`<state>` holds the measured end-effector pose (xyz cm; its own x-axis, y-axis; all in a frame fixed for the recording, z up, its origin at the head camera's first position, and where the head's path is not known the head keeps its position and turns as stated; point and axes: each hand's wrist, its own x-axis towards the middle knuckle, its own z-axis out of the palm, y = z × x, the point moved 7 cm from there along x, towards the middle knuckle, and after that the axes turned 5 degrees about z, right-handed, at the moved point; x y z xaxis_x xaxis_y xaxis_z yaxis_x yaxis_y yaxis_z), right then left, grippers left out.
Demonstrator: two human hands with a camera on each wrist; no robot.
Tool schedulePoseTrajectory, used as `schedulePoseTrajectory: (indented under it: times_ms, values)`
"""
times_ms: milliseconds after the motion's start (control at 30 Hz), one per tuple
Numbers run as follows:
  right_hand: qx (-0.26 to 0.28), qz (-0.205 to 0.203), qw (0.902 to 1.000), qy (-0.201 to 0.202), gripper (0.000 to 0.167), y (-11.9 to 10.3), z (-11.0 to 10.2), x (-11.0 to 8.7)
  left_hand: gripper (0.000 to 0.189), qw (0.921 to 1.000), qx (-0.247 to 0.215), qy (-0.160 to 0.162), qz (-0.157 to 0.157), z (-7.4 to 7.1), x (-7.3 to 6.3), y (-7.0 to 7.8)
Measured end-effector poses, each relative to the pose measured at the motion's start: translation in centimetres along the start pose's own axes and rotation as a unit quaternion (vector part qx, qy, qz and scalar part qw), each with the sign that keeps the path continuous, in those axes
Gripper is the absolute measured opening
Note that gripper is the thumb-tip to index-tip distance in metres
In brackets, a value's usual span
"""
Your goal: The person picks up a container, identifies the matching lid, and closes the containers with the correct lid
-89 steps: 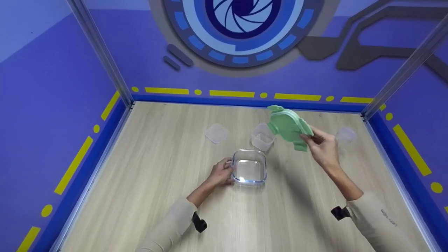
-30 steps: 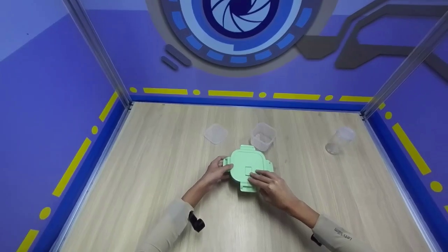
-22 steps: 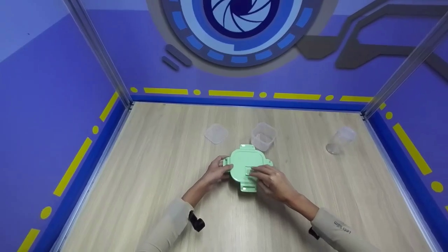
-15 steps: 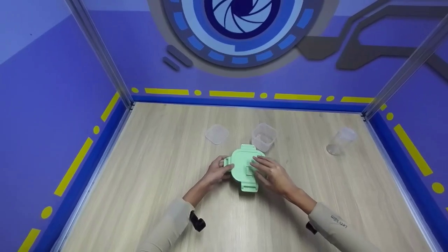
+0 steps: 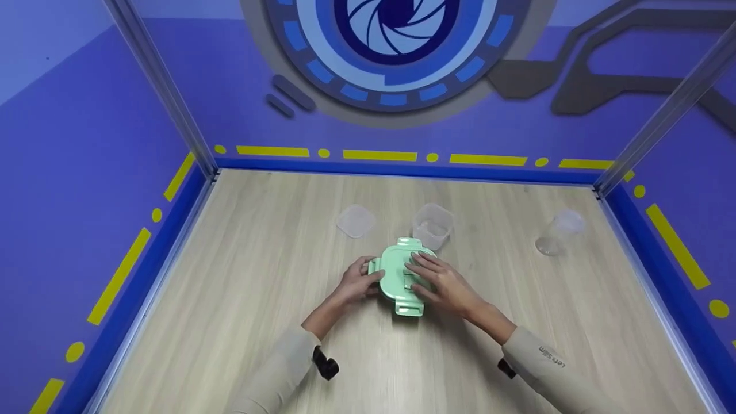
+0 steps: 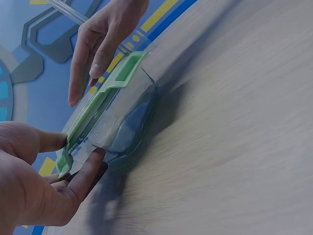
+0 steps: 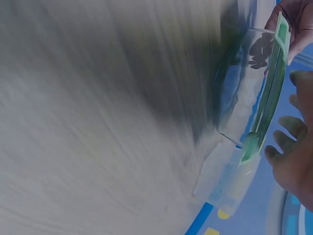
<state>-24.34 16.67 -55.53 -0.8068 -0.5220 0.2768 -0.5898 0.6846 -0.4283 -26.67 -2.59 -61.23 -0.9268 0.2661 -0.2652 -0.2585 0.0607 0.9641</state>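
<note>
Mint-green plastic lies under my left thumb (image 6: 53, 140): it rests on the tab (image 6: 62, 163) of the green lid (image 5: 394, 282), and my left fingers (image 6: 89, 171) curl against the glass container (image 6: 131, 100) beneath. An uneven push here, I judge, could skid the container along the surface (image 5: 259, 287) or seat the lid crooked. Beyond them, well apart, is a flat translucent lid (image 5: 356, 221). In the middle, the near flap (image 5: 409, 310) sticks out, not folded down; lifting by the lid alone could let the glass drop. Inside it I make out only bluish reflections. Just behind stands an uncovered plastic tub (image 5: 426, 238), near enough to be knocked; I see no definite contents. My right fingers (image 6: 78, 73) are extended over the lid's right half, gripping nothing; whether they touch, I cannot tell. Far right is a clear jar (image 5: 567, 223), contents indistinct.
</note>
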Motion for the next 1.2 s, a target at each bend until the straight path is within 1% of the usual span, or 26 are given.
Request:
schedulePoseTrajectory:
  times_ms: [167, 333, 433, 567, 700, 733, 767, 800, 833, 867, 900, 933, 967, 1000, 1033, 1067, 1133, 1167, 1200]
  values:
    - [0.001, -0.001, 0.9991, -0.041, 0.054, -0.2, 0.6, 0.8, 0.049, 1.0, -0.004, -0.006, -0.001, 0.1, 0.0, -0.1]
    - [-0.013, -0.012, 0.9975, -0.068, 0.054, -0.2, 1.6, 1.2, 0.049, 0.9999, -0.005, -0.011, -0.001, 0.1, 0.0, -0.1]
    - [-0.03, -0.019, 0.9963, -0.079, 0.052, -0.2, 2.3, 1.1, 0.049, 0.9999, -0.005, -0.015, -0.003, 0.2, -0.1, 0.0]
    - [-0.071, -0.027, 0.9936, -0.084, 0.05, -0.2, 2.9, 0.7, 0.048, 0.9997, -0.002, -0.021, -0.008, 0.4, -0.1, 0.1]
    - [-0.101, -0.031, 0.9912, -0.08, 0.051, -0.2, 3.1, 0.7, 0.047, 0.9997, 0.016, -0.01, -0.013, 0.1, 0.0, 0.6]
    - [-0.104, -0.031, 0.9911, -0.077, 0.051, -0.2, 3.1, 0.8, 0.047, 0.9995, 0.029, 0.0, -0.01, -0.1, 0.0, 0.8]
    - [-0.106, -0.031, 0.991, -0.075, 0.051, -0.2, 3.1, 0.8, 0.047, 0.9987, 0.051, 0.011, 0.0, -0.3, -0.1, 1.1]
    - [-0.108, -0.031, 0.991, -0.073, 0.051, -0.2, 3.1, 0.8, 0.046, 0.9966, 0.077, 0.023, 0.015, -0.5, -0.1, 1.5]
    - [-0.109, -0.031, 0.991, -0.071, 0.051, -0.2, 3.2, 0.8, 0.045, 0.9928, 0.109, 0.036, 0.033, -0.7, -0.2, 2.0]
    - [-0.11, -0.031, 0.9912, -0.068, 0.051, -0.2, 3.2, 0.8, 0.043, 0.9867, 0.145, 0.051, 0.053, -0.9, -0.3, 2.5]
    - [-0.109, -0.029, 0.9914, -0.066, 0.051, -0.2, 3.2, 0.8, 0.041, 0.9787, 0.182, 0.065, 0.07, -1.1, -0.5, 3.0]
    - [-0.111, -0.026, 0.9915, -0.063, 0.052, -0.2, 3.2, 0.8, 0.038, 0.969, 0.217, 0.077, 0.089, -1.2, -0.7, 3.5]
    - [-0.111, -0.022, 0.9918, -0.06, 0.053, -0.2, 3.3, 0.8, 0.036, 0.9595, 0.247, 0.085, 0.106, -1.1, -0.8, 4.0]
    - [-0.111, -0.017, 0.992, -0.057, 0.054, -0.1, 3.3, 0.8, 0.034, 0.9511, 0.271, 0.091, 0.117, -1.1, -0.9, 4.3]
    - [-0.111, -0.012, 0.9922, -0.056, 0.055, -0.1, 3.4, 0.8, 0.03, 0.9441, 0.291, 0.093, 0.125, -1.0, -1.0, 4.6]
    - [-0.11, -0.008, 0.9924, -0.054, 0.056, -0.1, 3.5, 0.8, 0.025, 0.9391, 0.305, 0.092, 0.128, -0.8, -1.0, 4.7]
    - [-0.109, 0.0, 0.9926, -0.055, 0.058, 0.0, 3.6, 0.8, 0.016, 0.9338, 0.323, 0.088, 0.126, -0.5, -1.0, 4.9]
    - [-0.109, 0.001, 0.9925, -0.055, 0.058, 0.0, 3.7, 0.7, 0.012, 0.9326, 0.329, 0.087, 0.119, -0.4, -1.0, 4.8]
    - [-0.11, 0.001, 0.9924, -0.056, 0.058, 0.0, 3.8, 0.7, 0.013, 0.9315, 0.335, 0.086, 0.112, -0.3, -0.9, 4.8]
